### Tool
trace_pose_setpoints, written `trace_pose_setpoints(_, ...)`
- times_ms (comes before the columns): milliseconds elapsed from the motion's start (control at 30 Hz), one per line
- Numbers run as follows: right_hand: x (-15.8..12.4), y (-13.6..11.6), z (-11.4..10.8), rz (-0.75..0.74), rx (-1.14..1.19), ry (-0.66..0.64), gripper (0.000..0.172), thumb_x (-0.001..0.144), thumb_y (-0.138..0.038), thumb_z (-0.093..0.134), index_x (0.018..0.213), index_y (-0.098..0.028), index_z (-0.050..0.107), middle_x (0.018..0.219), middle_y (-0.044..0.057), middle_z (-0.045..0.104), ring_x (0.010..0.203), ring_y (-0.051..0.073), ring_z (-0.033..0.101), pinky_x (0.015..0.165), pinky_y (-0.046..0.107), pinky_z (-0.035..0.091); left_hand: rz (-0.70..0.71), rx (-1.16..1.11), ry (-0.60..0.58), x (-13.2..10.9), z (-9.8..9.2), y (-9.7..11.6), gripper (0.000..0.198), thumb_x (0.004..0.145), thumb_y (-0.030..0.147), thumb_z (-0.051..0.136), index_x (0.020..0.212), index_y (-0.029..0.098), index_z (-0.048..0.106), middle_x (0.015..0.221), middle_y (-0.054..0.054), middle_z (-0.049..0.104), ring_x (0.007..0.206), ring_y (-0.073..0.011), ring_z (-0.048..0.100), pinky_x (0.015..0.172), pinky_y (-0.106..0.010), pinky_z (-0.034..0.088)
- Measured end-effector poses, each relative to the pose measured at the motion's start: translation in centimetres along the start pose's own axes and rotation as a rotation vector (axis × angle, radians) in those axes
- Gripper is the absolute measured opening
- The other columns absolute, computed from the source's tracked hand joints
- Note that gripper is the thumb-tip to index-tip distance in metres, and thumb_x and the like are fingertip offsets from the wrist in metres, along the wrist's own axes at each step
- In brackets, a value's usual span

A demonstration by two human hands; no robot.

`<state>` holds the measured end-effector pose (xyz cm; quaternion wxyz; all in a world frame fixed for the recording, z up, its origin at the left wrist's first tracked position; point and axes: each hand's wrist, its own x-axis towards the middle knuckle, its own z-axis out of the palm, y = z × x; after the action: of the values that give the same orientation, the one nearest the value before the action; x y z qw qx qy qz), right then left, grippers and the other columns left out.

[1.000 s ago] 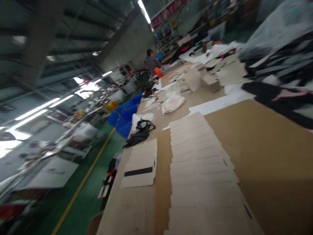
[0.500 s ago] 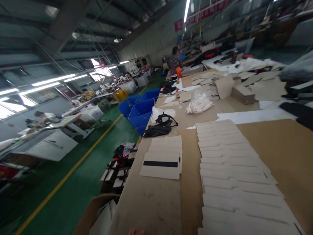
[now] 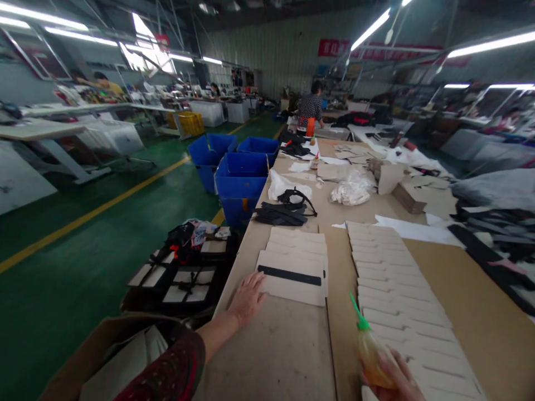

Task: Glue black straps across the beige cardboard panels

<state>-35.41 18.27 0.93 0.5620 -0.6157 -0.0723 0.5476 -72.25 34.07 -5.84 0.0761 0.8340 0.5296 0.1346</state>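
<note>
My left hand [image 3: 247, 296] lies flat with its fingers stretched out, touching the lower left corner of a beige board [image 3: 292, 287]. A black strip [image 3: 290, 275] runs across that board, which rests on a small stack of similar boards. In my right hand [image 3: 397, 374], at the lower right, is a glue bottle [image 3: 371, 356] with amber contents and a green nozzle pointing up and away. The bottle is over the near left side of a long row of overlapping beige boards [image 3: 401, 284]. Part of the right hand is cut off by the frame edge.
Black straps [image 3: 281, 214] and a clear plastic bag [image 3: 353, 188] lie farther up the table. Blue bins [image 3: 241, 181] stand along its left side. Below on the floor are an open cardboard box [image 3: 90, 345] and a packed crate [image 3: 188, 278]. Another person [image 3: 310, 108] stands at the far end.
My left hand has come up from the bottom edge onto the board with the black strip. My right hand has entered with the glue bottle. The view has levelled and turned.
</note>
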Motion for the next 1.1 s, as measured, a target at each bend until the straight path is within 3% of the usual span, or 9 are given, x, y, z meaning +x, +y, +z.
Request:
trace_pose_setpoints(233, 0.4, -1.4, 7.6, -0.234, -0.083, 0.116, 0.059, 0.054, -0.044, 0.089, 0.101, -0.024, 0.061, 0.091, -0.001, 0.070, 0.078, 0.016, 0.067, 0.062, 0.025, 0.056, 0.086, -0.041, -0.030, 4.0, 2.8, -0.5, 0.063, 0.094, 0.043, 0.049, 0.151, 0.020, 0.034, 0.157, -0.008, 0.037, 0.147, -0.0278, 0.027, 0.121, -0.047, 0.021)
trace_pose_setpoints(400, 3.8, -1.1, 10.1, -0.132, 0.108, -0.065, 0.051, 0.058, -0.043, 0.087, 0.096, -0.026, 0.057, 0.101, -0.002, 0.070, 0.092, 0.023, 0.071, 0.074, 0.038, 0.061, 0.068, -0.007, -0.053, 4.3, 2.5, -0.5, 0.061, 0.095, 0.048, 0.045, 0.150, 0.023, 0.037, 0.158, -0.006, 0.036, 0.148, -0.0332, 0.019, 0.120, -0.056, 0.012)
trace_pose_setpoints(467, 5.3, -0.9, 10.7, -0.061, 0.154, -0.093, 0.053, 0.058, -0.044, 0.087, 0.098, -0.026, 0.056, 0.104, 0.000, 0.070, 0.092, 0.026, 0.072, 0.061, 0.031, 0.060, 0.056, 0.021, -0.060, 4.2, 2.1, -0.4, 0.060, 0.095, 0.048, 0.045, 0.149, 0.024, 0.038, 0.159, -0.003, 0.036, 0.149, -0.0359, 0.015, 0.119, -0.059, 0.013)
trace_pose_setpoints(533, 6.7, -0.8, 11.1, -0.062, 0.159, -0.082, 0.056, 0.058, -0.045, 0.087, 0.099, -0.025, 0.056, 0.103, 0.001, 0.070, 0.086, 0.024, 0.073, 0.044, 0.019, 0.048, 0.056, 0.039, -0.069, 4.2, 1.8, -0.3, 0.060, 0.095, 0.048, 0.045, 0.149, 0.025, 0.039, 0.159, -0.001, 0.036, 0.149, -0.0369, 0.012, 0.119, -0.058, 0.015)
trace_pose_setpoints(633, 8.4, -0.7, 11.4, -0.134, 0.098, 0.002, 0.060, 0.057, -0.046, 0.087, 0.103, -0.026, 0.054, 0.096, -0.001, 0.069, 0.072, 0.020, 0.071, 0.037, 0.016, 0.035, 0.062, 0.049, -0.082, 4.2, 1.7, -0.3, 0.060, 0.095, 0.048, 0.045, 0.149, 0.024, 0.039, 0.159, 0.000, 0.035, 0.149, -0.0373, 0.012, 0.120, -0.057, 0.016)
trace_pose_setpoints(733, 9.4, -0.7, 11.4, -0.231, -0.040, 0.152, 0.068, 0.057, -0.048, 0.087, 0.113, -0.027, 0.054, 0.093, -0.003, 0.068, 0.067, 0.016, 0.067, 0.045, 0.019, 0.043, 0.059, 0.052, -0.082, 4.3, 1.8, -0.5, 0.059, 0.095, 0.047, 0.046, 0.148, 0.024, 0.040, 0.159, 0.000, 0.035, 0.149, -0.0377, 0.011, 0.120, -0.056, 0.018)
trace_pose_setpoints(800, 9.8, -0.8, 11.5, -0.332, -0.163, 0.222, 0.068, 0.058, -0.051, 0.085, 0.114, -0.024, 0.057, 0.094, -0.001, 0.067, 0.073, 0.016, 0.065, 0.058, 0.025, 0.050, 0.059, 0.051, -0.080, 4.3, 1.9, -0.5, 0.059, 0.094, 0.047, 0.048, 0.148, 0.025, 0.040, 0.159, 0.000, 0.035, 0.149, -0.0375, 0.011, 0.120, -0.056, 0.020)
trace_pose_setpoints(900, 10.3, -0.9, 11.8, -0.493, -0.419, 0.303, 0.064, 0.062, -0.058, 0.079, 0.110, -0.019, 0.062, 0.093, 0.003, 0.066, 0.081, 0.019, 0.062, 0.072, 0.033, 0.052, 0.058, 0.055, -0.066, 4.4, 1.9, -0.5, 0.059, 0.094, 0.047, 0.049, 0.148, 0.025, 0.041, 0.159, -0.002, 0.035, 0.149, -0.0366, 0.013, 0.119, -0.055, 0.022)
trace_pose_setpoints(1100, 11.4, -0.2, 12.1, -0.705, -0.692, 0.317, 0.055, 0.072, -0.059, 0.069, 0.104, -0.015, 0.065, 0.096, 0.009, 0.065, 0.086, 0.024, 0.060, 0.081, 0.041, 0.049, 0.090, 0.072, -0.055, 4.5, 1.9, -0.5, 0.058, 0.093, 0.046, 0.051, 0.146, 0.024, 0.043, 0.159, -0.007, 0.035, 0.148, -0.0322, 0.022, 0.119, -0.053, 0.022)
